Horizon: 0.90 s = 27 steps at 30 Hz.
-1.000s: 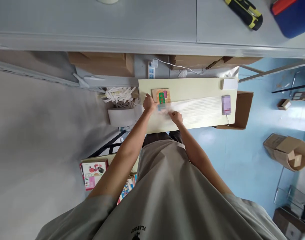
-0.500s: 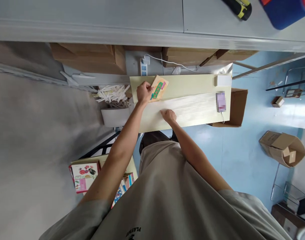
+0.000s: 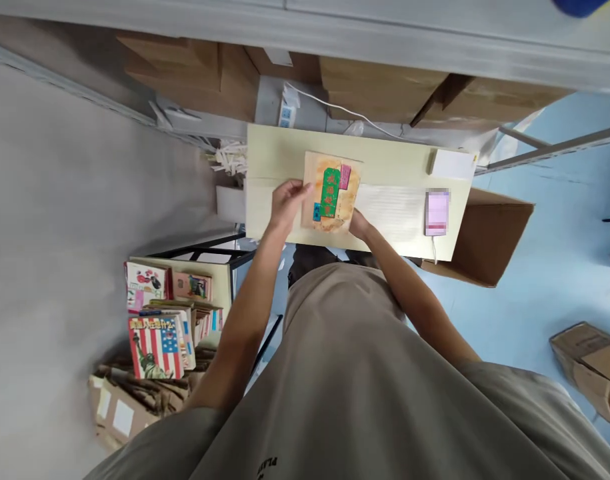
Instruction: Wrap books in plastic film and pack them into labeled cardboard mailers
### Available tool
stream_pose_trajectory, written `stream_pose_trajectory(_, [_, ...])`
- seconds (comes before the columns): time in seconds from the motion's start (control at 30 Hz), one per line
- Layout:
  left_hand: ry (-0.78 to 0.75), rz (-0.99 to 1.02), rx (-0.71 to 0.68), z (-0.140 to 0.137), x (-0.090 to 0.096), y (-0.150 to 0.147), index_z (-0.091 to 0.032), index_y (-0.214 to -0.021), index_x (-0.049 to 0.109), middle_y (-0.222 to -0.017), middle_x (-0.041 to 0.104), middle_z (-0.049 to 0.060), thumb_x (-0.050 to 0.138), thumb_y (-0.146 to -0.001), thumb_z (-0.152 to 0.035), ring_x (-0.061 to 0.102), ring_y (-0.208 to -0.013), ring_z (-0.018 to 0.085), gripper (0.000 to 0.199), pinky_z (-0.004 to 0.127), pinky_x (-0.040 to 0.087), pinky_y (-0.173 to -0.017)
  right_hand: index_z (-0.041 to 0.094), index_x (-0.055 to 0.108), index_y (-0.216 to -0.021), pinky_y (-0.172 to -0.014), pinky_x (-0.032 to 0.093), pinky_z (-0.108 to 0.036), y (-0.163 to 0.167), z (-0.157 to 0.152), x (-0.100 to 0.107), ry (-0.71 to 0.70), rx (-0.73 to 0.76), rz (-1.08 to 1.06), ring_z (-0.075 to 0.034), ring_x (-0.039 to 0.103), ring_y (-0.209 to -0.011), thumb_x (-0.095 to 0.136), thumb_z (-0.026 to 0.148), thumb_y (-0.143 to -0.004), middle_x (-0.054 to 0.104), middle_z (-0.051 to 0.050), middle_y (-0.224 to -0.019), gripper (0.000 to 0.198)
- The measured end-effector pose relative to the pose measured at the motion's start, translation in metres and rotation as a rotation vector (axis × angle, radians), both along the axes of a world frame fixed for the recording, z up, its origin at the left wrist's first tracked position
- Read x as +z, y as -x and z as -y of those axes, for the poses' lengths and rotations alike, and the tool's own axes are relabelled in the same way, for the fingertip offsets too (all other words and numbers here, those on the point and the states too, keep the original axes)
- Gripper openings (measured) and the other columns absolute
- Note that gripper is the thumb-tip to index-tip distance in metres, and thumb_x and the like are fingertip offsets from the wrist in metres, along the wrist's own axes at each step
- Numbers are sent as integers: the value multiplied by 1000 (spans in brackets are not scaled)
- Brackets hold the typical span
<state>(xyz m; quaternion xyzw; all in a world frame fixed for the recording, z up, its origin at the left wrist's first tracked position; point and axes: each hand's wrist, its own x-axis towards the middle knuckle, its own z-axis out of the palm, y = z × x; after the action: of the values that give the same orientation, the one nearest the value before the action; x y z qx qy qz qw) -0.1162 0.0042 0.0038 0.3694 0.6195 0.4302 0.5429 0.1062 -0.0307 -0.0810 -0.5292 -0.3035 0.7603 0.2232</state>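
Note:
A book [image 3: 352, 193] with a tan cover and a green title panel is held above the narrow cream table [image 3: 279, 143]. My left hand [image 3: 287, 203] grips its left edge, the thumb on the cover. At the lower right corner my right hand [image 3: 359, 223] holds the book from beside and beneath, and its fingers are mostly hidden behind it. Under and to the right of the book lies a white ribbed sheet [image 3: 392, 210], partly covered by it.
A phone [image 3: 437, 213] on a cable and a white box [image 3: 452, 163] sit at the table's right end. An open carton [image 3: 499, 233] stands beyond. Several books [image 3: 157, 347] are stacked at lower left. A grey shelf edge [image 3: 305, 40] runs across the top, with cartons beneath.
The book has moved right and toward me, its cover now facing up. My right hand has left the white sheet and taken hold of the book. The view has shifted.

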Motion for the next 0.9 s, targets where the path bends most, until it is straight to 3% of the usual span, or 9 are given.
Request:
stream_pose_trajectory(0.1, [241,107,11,26,-34,-55,-23,-87,76,-84,78,2,107,-69,-68,78,-89,23,58,35,63,-85,28,81,-126,-111,67,-47,-71,31,6,24,-146,-89,-30,82,-125,51,97,-105,90,-7,-117,78])
stream_pose_trajectory(0.17, [341,91,3,33,-52,-88,-23,-86,76,-85,79,3,107,-70,-62,78,-92,24,52,35,63,-86,28,80,-117,-108,68,-43,-108,51,7,32,-253,-59,-30,83,-123,65,101,-96,89,-7,-120,77])
stream_pose_trajectory(0.23, [397,26,5,34,-67,-116,-22,-86,77,-88,81,4,104,-76,-53,79,-97,26,42,35,63,-90,27,77,-111,-103,69,-40,-130,63,4,4,-321,61,-27,83,-117,78,96,-90,87,-6,-118,72])
stream_pose_trajectory(0.33, [440,-105,28,31,-86,-143,-21,-89,77,-100,86,7,93,-89,-39,81,-108,26,24,34,63,-95,25,76,-111,-97,70,-39,-137,64,-8,-33,-334,271,-25,82,-112,73,90,-97,86,-7,-115,67])
stream_pose_trajectory(0.5, [467,-242,68,31,-105,-155,-20,-92,76,-108,88,9,84,-98,-33,82,-113,26,16,33,63,-95,20,80,-119,-100,71,-41,-133,54,-21,-47,-267,432,-27,83,-116,65,78,-109,88,-12,-123,60])
stream_pose_trajectory(0.6, [477,-262,83,31,-110,-153,-20,-91,76,-107,89,10,86,-98,-34,82,-113,28,18,34,64,-95,20,80,-128,-99,70,-40,-154,69,-12,-114,-200,559,-27,87,-109,66,64,-113,88,-14,-132,48])
stream_pose_trajectory(0.7, [512,-258,115,30,-114,-153,-21,-92,77,-110,90,11,87,-95,-33,83,-114,28,16,35,64,-96,18,76,-141,-100,68,-42,-186,96,6,-130,-187,850,-29,88,-105,64,53,-116,90,-17,-129,45])
stream_pose_trajectory(0.8, [517,-237,146,28,-118,-154,-21,-95,77,-116,90,12,87,-94,-30,84,-117,28,13,33,64,-97,15,72,-147,-103,64,-43,-209,117,19,-36,-161,1098,-34,88,-111,65,50,-117,92,-18,-117,47])
stream_pose_trajectory(0.9, [503,-225,151,28,-118,-156,-22,-95,76,-116,90,12,88,-94,-28,84,-120,28,13,33,64,-98,15,72,-142,-97,62,-39,-212,122,22,88,-144,1119,-30,88,-97,67,48,-117,93,-15,-108,42])
